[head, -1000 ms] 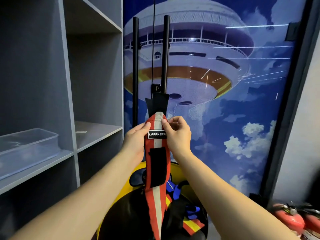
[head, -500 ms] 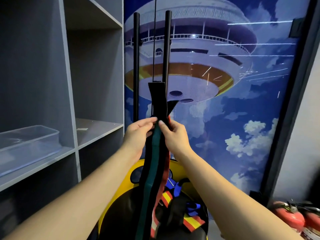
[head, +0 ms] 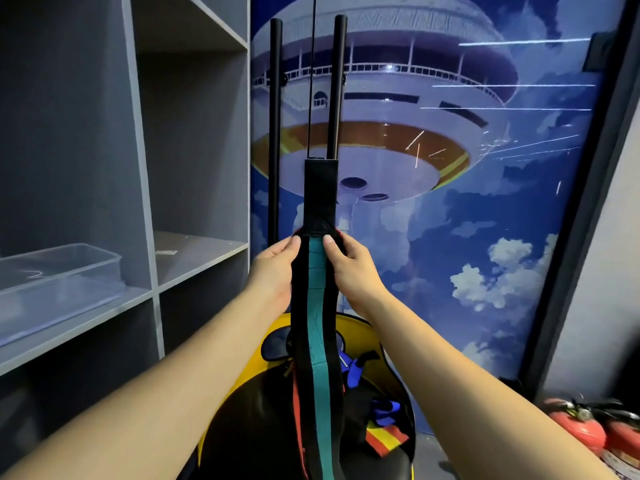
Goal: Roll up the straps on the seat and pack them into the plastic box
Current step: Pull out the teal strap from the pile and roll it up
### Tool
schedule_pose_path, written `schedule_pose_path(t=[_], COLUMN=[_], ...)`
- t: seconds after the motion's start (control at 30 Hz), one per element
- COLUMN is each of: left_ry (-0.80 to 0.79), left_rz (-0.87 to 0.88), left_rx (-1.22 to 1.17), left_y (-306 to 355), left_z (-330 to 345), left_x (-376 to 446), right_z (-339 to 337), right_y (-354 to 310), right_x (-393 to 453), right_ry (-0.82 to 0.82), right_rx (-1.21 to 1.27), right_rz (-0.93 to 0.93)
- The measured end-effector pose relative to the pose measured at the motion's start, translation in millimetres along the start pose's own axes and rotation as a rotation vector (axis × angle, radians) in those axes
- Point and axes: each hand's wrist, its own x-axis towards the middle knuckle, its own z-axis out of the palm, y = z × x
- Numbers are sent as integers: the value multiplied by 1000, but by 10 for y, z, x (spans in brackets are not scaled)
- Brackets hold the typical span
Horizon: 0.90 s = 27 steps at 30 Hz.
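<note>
Both hands, left hand (head: 277,268) and right hand (head: 349,265), pinch the black-and-teal strap (head: 317,306) upright above the yellow seat (head: 391,355); rolling from its top end likely comes next, the plastic box (head: 59,275) waiting on the shelf (head: 104,317)

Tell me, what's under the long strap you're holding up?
Under the strap sits a yellow seat with more straps. The strap hides the seat's middle.

Grey shelving unit (head: 138,168) at left. Two black upright poles (head: 275,133) before blue sky mural (head: 485,237) showing saucer-shaped tower. Two red fire extinguishers (head: 581,431) on floor, bottom right corner, beside dark door frame (head: 581,202).
</note>
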Motion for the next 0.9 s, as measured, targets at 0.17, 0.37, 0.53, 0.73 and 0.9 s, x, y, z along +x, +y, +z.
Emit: schedule_pose_path(t=[0.17,0.37,0.53,0.73,0.9], left_ry=[-41,-98,-135,-165,-140], left_rz=[63,279,309,211,124], left_rx=[128,588,651,574,639], left_y=[-19,21,-27,-179,-573], left_z=[-33,-145,-213,-308,-509], left_x=[-48,-204,-358,-435,-323], right_z=[-177,-305,-315,-305,-277], right_y=[12,38,15,110,582], right_x=[-41,-186,-370,-523,-548], right_ry=[76,47,34,16,22], right_rx=[-54,-238,-278,-299,-349], right_rz=[-57,-101,-146,-145,-54])
